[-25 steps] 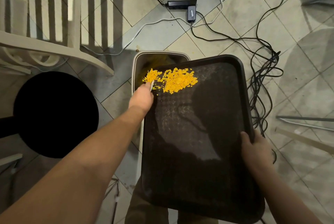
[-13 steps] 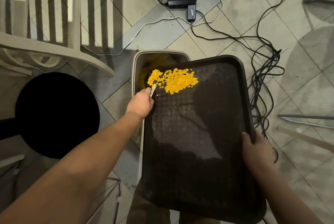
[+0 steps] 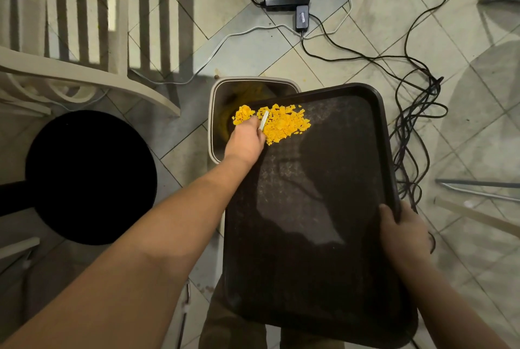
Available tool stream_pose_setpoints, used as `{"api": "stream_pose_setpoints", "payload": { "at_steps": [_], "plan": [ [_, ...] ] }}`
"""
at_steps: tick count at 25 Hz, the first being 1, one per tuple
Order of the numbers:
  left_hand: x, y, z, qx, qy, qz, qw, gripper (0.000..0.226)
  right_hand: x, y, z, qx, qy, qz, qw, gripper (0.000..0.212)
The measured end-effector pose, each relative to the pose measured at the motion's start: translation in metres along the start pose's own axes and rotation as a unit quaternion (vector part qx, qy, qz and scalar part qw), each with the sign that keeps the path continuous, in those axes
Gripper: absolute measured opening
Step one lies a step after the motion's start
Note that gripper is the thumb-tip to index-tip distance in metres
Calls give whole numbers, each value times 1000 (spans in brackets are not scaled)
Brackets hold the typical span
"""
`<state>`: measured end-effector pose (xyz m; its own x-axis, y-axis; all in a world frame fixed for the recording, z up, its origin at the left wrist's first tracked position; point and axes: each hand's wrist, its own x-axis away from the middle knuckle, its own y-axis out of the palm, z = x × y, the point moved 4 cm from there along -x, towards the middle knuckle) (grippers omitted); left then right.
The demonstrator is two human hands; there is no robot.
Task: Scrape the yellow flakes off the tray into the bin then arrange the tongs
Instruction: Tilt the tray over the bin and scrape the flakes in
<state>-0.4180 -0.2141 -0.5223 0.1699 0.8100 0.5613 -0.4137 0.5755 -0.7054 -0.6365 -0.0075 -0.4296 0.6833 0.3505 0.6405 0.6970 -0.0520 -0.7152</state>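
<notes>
A dark brown tray [image 3: 323, 208] is held over the floor, its far left corner above a beige bin [image 3: 216, 112]. Yellow flakes [image 3: 284, 123] lie heaped at that far left corner, some at the tray's edge over the bin. My left hand [image 3: 246, 140] is closed around a small pale scraper [image 3: 264, 120], whose tip rests in the flakes. My right hand [image 3: 405, 233] grips the tray's near right rim. No tongs are in view.
A round black stool [image 3: 90, 177] stands to the left, with a pale slatted chair [image 3: 84, 39] behind it. Black and white cables [image 3: 408, 123] and a power strip [image 3: 287, 2] lie on the tiled floor, far and right. Metal legs [image 3: 478, 188] show at the right.
My left hand drew back from the flakes, then pushed forward again into the pile. The flakes now lie split around the scraper, a clump nearer the bin. The tray has hardly moved.
</notes>
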Motion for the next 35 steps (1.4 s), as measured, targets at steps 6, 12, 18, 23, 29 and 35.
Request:
{"api": "stream_pose_setpoints", "payload": {
  "at_steps": [6, 12, 18, 23, 29, 35],
  "plan": [
    [-7, -18, -26, -66, -89, 0, 994, 20, -2, 1, -4, 5, -7, -4, 1000, 28],
    [7, -7, 24, 96, 21, 27, 995, 13, 1, 1, -6, -5, -14, -7, 1000, 25],
    [-8, 3, 24, 83, -24, 16, 996, 12, 2, 2, -2, -8, -5, -9, 1000, 27],
    [-6, -11, -20, 49, -75, 29, 996, 11, 3, 1, -3, -7, 2, -13, 1000, 29],
    [16, -9, -28, 15, 25, -3, 1000, 9, 3, 0, -1, -2, 7, -11, 1000, 30],
    [-5, -17, -30, -48, -29, 13, 998, 14, 2, 2, 1, -7, 15, -23, 1000, 28]
  ]
}}
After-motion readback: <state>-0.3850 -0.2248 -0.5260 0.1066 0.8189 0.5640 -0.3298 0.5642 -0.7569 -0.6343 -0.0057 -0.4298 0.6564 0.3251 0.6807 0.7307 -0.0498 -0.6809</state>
